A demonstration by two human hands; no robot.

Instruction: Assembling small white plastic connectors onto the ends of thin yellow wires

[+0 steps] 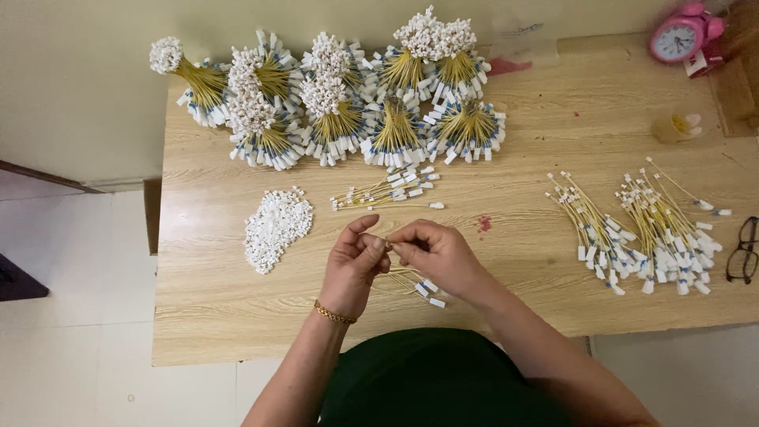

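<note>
1. Both hands met over the middle of the wooden table [205, 316]. The left hand [353, 265] was pinched nearly shut on one end of a thin yellow wire [387, 244]; the right hand [437, 255] was curled in close on the same spot, fingertips almost touching the left's.
2. A small bunch of loose wires [415, 281] with white tabs lay just under the right hand, touching the table.
3. Just to the left sat a pile of tiny white caps [275, 228], within easy reach of the left hand.
4. A few more wires [389, 190] lay just beyond the hands, and two bigger fans of wires [644, 237] were off to the right, well apart.
5. Tied bundles [332, 103] stood along the back edge by the wall.
6. My read: it looked like the fitting step, seating a cap on a wire end. Whether a cap was actually between the fingers, I couldn't tell, too small.
7. Next move would call for a steady pinch and lining the tip up straight, I reckon.
</note>
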